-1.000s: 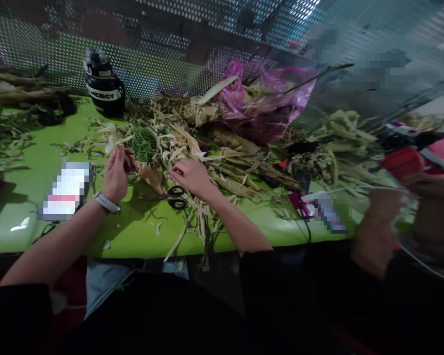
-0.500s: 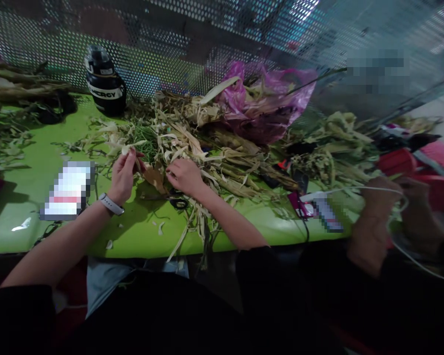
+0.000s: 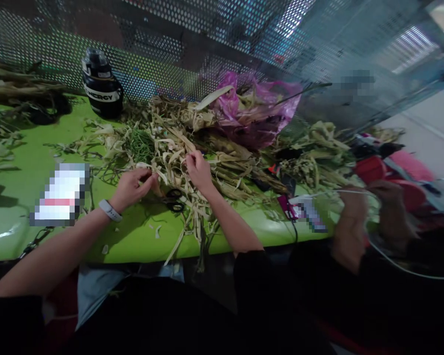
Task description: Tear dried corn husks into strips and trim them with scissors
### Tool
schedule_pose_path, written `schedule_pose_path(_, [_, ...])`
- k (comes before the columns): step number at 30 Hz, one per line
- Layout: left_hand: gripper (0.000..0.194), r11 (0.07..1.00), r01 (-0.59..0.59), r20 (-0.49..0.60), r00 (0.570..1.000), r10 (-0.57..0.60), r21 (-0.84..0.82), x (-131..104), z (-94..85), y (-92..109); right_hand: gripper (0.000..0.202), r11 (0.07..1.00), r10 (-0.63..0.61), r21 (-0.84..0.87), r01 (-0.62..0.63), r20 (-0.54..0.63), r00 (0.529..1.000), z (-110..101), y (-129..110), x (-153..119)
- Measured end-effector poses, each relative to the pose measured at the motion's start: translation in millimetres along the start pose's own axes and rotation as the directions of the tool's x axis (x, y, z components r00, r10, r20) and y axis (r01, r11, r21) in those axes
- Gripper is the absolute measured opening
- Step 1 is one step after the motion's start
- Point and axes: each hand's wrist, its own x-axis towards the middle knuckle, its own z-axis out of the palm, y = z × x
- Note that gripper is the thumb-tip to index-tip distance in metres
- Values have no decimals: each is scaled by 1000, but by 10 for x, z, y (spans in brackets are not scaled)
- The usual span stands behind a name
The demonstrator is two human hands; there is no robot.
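Dried pale plant strips (image 3: pixel 170 148) lie heaped on the green tabletop (image 3: pixel 133 241), with a bunch of thin green stems (image 3: pixel 139 145) among them. My left hand (image 3: pixel 133 186), a white watch on its wrist, is at the near left side of the heap; its fingers are pinched on a small brownish piece. Farther right and slightly higher, my right hand (image 3: pixel 199 171) has its fingertips closed at the strips, and what they hold is too small to make out. Black-handled scissors (image 3: pixel 175 199) lie between and just below my hands.
A black bottle (image 3: pixel 102 93) stands at the back left near a perforated metal panel (image 3: pixel 163 59). A pink plastic bag (image 3: pixel 259 113) holds dry husks. A phone (image 3: pixel 61 195) lies at left. Another person's hands (image 3: pixel 355 202) handle a white cord at right.
My left hand has moved right and down, closer to the scissors. My right hand has shifted right and up over the strips. The whole view has turned slightly.
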Motion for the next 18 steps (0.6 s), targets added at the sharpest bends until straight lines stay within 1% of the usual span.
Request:
schedule_pose_path(2, [34,992,-52,51,998,46,112,-11,-15,28,34,998,-17,62,16,20,1000,30,61,32])
schedule_pose_path(3, [35,984,-61,81,995,49,165,-15,-20,39,38,996,-51,72,47,47,998,44,77,42])
schedule_pose_path(5, [38,967,-54,138,990,19,250,-19,-24,55,46,988,-151,52,146,105,983,66,74,41])
schedule_pose_path(7, [41,961,-27,171,985,-21,274,-20,-22,63,44,967,-251,-2,255,155,955,80,27,12])
schedule_pose_path(8, [43,965,-10,167,985,-36,263,-20,-20,65,41,954,-286,-37,297,177,942,87,-8,-11])
schedule_pose_path(9, [45,970,10,146,988,-46,241,-22,-17,65,38,942,-307,-80,327,192,932,95,-49,-37])
schedule_pose_path(11, [50,984,40,69,996,-53,174,-27,-12,61,38,912,-328,-183,368,217,919,120,-128,-87])
schedule_pose_path(12, [51,990,44,26,999,-48,137,-31,-10,58,39,893,-332,-235,384,232,914,135,-161,-106])
schedule_pose_path(14, [52,997,29,-43,999,-26,76,-38,-6,50,33,864,-339,-298,405,250,907,157,-201,-125])
schedule_pose_path(16, [52,1000,10,-89,996,-8,26,-39,-1,40,26,885,-342,-252,391,220,914,148,-208,-118])
schedule_pose_path(18, [47,999,14,-133,991,-20,-42,-34,8,32,23,929,-347,-78,361,148,926,93,-194,-94])
